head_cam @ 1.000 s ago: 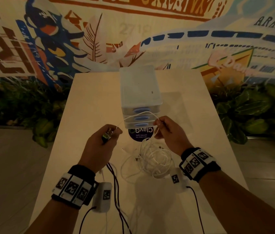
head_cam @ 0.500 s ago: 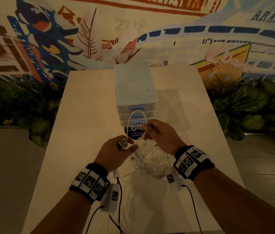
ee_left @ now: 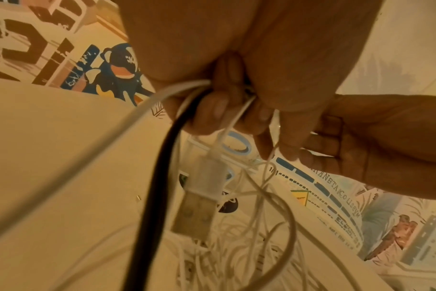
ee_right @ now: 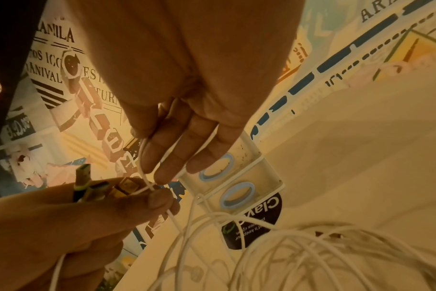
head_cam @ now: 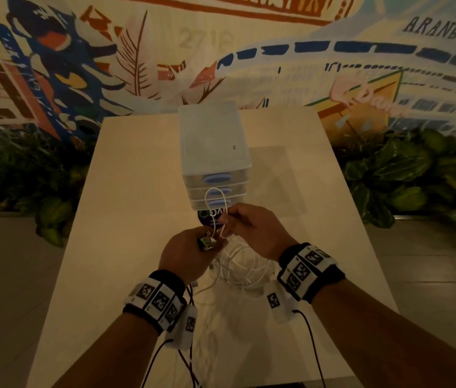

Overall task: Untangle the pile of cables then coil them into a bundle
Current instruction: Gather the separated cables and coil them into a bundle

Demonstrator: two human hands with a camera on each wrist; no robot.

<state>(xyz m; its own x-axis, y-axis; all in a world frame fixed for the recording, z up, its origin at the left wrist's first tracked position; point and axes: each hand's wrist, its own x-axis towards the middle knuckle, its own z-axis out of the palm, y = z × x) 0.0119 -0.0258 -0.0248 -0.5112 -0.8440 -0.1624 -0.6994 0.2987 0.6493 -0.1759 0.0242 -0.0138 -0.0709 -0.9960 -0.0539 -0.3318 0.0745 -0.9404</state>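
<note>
Plastic drawer unit (head_cam: pixel 215 152) (round sticker (head_cam: pixel 212 217) below) stands behind white cables (head_cam: pixel 243 264).

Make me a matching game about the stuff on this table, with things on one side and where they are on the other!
Things:
1. plug ends
2. white loop
3. cable pile
4. drawer box

Places:
A. lying on the table under the hands
B. standing at the table's far middle
C. gripped in the left hand
D. pinched by the right hand

Pairs: 1-C, 2-D, 3-A, 4-B
</note>
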